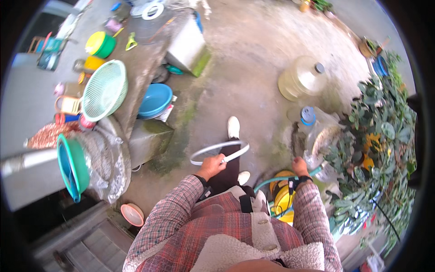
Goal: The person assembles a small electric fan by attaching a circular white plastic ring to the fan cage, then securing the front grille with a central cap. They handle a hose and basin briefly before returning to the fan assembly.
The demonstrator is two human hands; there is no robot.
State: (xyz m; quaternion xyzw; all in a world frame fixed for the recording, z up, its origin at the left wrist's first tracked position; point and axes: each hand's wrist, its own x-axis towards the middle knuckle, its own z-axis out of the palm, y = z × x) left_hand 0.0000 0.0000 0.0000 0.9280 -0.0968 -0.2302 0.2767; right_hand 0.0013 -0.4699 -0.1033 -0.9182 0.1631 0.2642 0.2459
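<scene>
The left hand (211,166) grips a white hoop (219,152) above the concrete floor (244,68); the right hand (299,166) is closed around a green hose (276,180) over a yellow container (283,199). A snagged hose could tip that container, or the 2 clear water jugs (301,78) beyond

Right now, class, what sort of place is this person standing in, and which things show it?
Probably an outdoor household yard: a stained concrete floor, leafy potted plants, large water jugs, and plastic basins beside a slab.
</scene>
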